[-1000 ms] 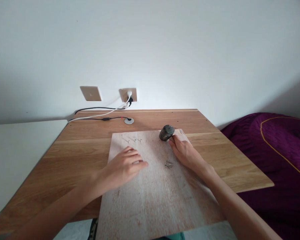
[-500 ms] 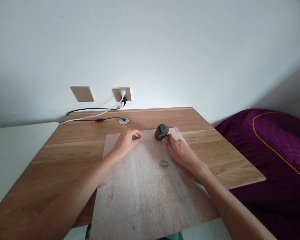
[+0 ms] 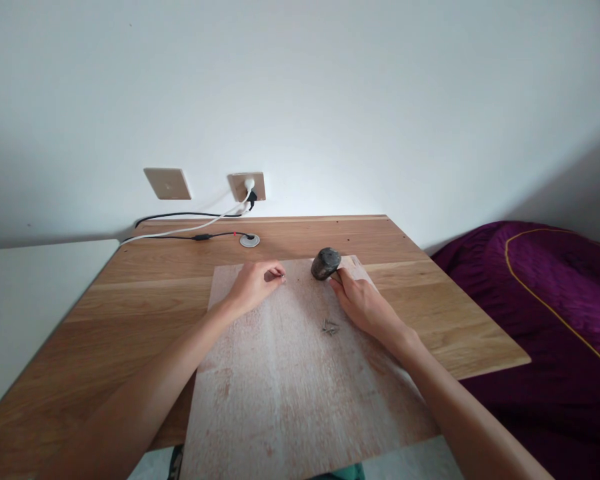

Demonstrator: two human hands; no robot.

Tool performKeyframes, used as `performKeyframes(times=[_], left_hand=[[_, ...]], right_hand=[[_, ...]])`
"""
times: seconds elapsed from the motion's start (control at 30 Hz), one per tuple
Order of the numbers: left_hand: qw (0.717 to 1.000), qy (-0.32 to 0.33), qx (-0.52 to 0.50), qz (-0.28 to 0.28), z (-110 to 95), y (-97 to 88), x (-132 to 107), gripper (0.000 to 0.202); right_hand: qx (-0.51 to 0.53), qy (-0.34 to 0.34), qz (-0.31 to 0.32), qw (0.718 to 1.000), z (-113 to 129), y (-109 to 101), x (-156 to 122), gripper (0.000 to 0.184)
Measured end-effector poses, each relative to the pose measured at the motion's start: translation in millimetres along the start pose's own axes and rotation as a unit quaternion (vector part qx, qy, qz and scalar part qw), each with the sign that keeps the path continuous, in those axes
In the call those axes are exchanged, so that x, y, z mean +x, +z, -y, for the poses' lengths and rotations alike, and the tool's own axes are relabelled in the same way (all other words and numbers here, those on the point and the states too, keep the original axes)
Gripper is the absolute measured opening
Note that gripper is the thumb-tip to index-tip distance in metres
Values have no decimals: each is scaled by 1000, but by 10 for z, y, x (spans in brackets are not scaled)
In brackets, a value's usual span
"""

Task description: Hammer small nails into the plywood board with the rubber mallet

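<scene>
My left hand [image 3: 253, 285] is over the far part of a pale wooden board [image 3: 275, 387], thumb and forefinger pinched together on a small nail [image 3: 283, 276]. Only a bit of the nail's metal shows at the fingertips. My right hand [image 3: 364, 301] is wrapped round the short visible part of a hammer's handle. The hammer [image 3: 326, 264] has a thick, dark grey, rounded head, held above the board to the right of the nail. Several loose nails [image 3: 330, 327] lie in a small heap on the board, nearer to me than the hammer.
Beneath the board is a wooden table [image 3: 130, 313]. White and black cables [image 3: 180, 235] run along its back left to a wall socket [image 3: 247, 187], near a round grommet [image 3: 250, 241]. Purple fabric [image 3: 480, 280] lies off the right edge; a white surface [image 3: 40, 300] adjoins the left.
The view has shifted slightly. Both hands keep nearly the same place over the board, the left still pinching the nail and the right holding the hammer, whose head is turned a little.
</scene>
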State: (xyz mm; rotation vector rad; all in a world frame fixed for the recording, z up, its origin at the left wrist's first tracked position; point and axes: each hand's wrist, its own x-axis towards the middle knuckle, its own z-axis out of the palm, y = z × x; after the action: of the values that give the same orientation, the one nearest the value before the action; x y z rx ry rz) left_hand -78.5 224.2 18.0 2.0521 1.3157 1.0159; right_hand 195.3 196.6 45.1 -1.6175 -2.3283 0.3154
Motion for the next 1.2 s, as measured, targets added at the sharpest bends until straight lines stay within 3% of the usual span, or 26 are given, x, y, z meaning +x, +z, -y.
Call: performKeyframes(times=[0.23,0.5,0.7,0.97,1.1,1.2], left_hand=[[1000,5,11,7,26,1,5,7],[992,73,100,-4,15,36,16,7],[994,51,101,-7,18,75,28,17],[998,4,56,-4,-7,57,-16,46],[999,1,46,-7,-16,54,-16,49],[999,-3,35,-13,-3,64,-2,50]], right_hand=[[-6,6,4,1000,0,17,1,23],[-22,-1,2,1000,-33,32,5,29],[-7,7,9,1000,57,-21,12,24],[68,-45,0,997,487,-109,62,25],[38,-45,43,997,525,-65,72,29],[33,-39,37,998,516,-64,53,28]])
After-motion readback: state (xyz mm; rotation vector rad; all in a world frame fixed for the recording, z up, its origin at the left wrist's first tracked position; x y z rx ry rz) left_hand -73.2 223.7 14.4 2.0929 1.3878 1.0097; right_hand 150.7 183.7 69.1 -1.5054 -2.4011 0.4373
